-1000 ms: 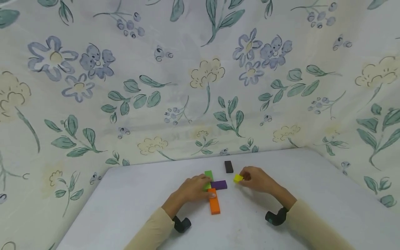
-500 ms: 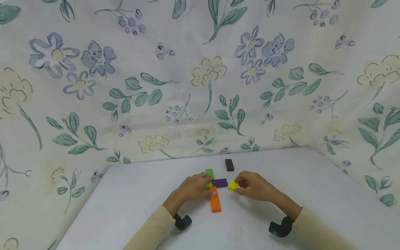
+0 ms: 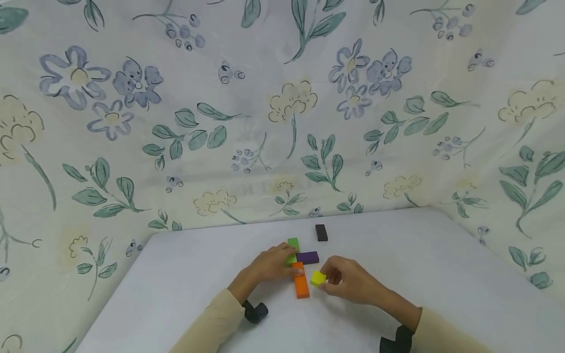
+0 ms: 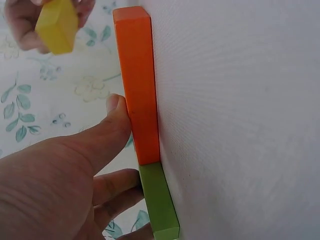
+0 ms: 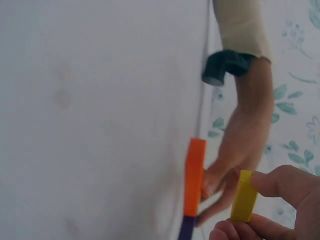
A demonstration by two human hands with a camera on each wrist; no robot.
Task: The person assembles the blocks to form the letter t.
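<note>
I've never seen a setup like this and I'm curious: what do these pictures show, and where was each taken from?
No machine here: these are a person's bare hands. The wide picture comes from a camera worn on the head; the close-ups come from the left wrist camera and right wrist camera. On the white table lie a green block, purple block, orange block and dark block. The left hand touches the green and orange ones. The right hand has a yellow block in its grip, lifted off the table.
</note>
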